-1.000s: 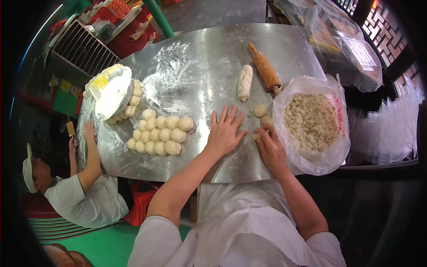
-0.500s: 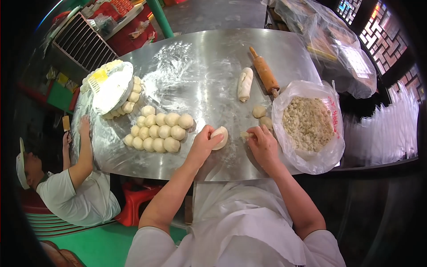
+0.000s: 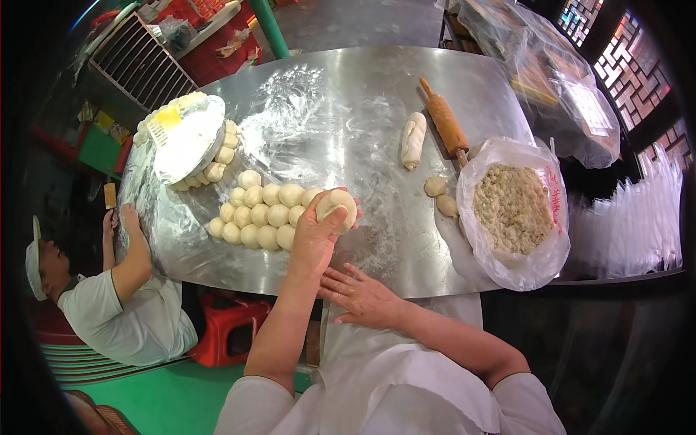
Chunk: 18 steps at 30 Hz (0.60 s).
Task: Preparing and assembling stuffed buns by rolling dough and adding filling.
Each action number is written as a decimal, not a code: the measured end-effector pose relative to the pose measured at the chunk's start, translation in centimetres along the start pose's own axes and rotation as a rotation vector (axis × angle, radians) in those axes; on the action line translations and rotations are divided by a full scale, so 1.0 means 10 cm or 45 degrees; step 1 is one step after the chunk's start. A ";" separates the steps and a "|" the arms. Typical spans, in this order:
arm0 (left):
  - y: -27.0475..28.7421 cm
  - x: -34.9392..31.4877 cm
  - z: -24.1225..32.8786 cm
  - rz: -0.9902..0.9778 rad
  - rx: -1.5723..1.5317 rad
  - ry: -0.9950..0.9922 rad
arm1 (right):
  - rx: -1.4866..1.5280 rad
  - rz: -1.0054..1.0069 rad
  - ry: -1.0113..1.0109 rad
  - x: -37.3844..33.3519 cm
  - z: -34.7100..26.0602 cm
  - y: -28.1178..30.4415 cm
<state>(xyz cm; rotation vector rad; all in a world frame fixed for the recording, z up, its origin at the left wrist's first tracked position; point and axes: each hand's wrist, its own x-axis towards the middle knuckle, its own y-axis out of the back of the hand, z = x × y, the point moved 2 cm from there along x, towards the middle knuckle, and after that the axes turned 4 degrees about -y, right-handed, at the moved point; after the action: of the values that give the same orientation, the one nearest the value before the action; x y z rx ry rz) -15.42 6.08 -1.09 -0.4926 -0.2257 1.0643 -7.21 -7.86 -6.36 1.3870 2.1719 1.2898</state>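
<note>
1. The disc (image 3: 342, 201), a pale round of dough, is in the left hand (image 3: 316, 235), above the tabletop (image 3: 377, 87) and beside the right end of the dough balls (image 3: 259, 215).
2. The left hand's fingers are curled around the disc: the thumb lies across its near face and fingertips show past its right edge. How hard they press cannot be told.
3. The right hand (image 3: 367, 299) is by the near edge of the tabletop, its fingers stretched out and a little apart, with nothing visible in them.
4. The disc looks light and soft, likely to dent under a hard pinch and stretch if hung from one edge. A dusting of flour would keep it from sticking; bare spots may cling to skin.
5. The best hold is probably broad and gentle: fingers spread beneath, thumb resting lightly on top, with the weight borne by the palm.
6. To the right are two dough pieces (image 3: 436, 187), touching each other, near the bag (image 3: 493, 262) of crumbly filling (image 3: 511, 210). Beyond them lie the dough roll (image 3: 413, 142) and the rolling pin (image 3: 446, 125).
</note>
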 end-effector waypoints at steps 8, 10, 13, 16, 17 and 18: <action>0.15 -0.12 -0.21 0.099 0.019 0.030 | -0.145 0.572 -0.735 -0.41 0.73 1.06; 0.12 -0.12 -0.24 0.055 0.027 0.090 | -0.378 0.586 -0.419 -0.54 0.44 1.54; -0.07 -0.12 -0.19 0.062 -0.032 0.182 | -0.486 1.005 -0.830 -1.17 0.83 2.04; -0.32 -0.06 -0.21 -0.166 -0.328 0.229 | -0.669 0.967 -1.089 -1.89 1.60 2.28; -0.42 -0.03 -0.22 -0.186 -0.323 0.227 | -0.644 0.940 -1.164 -2.07 1.87 2.29; -0.54 -0.01 -0.26 -0.232 -0.282 0.271 | -0.613 0.909 -1.238 -2.14 2.03 2.33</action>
<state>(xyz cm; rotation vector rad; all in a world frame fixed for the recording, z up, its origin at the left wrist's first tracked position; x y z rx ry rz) -10.23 3.17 -0.69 -0.7653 -0.1966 0.8062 30.17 -11.10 -4.61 2.0241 0.7042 0.8797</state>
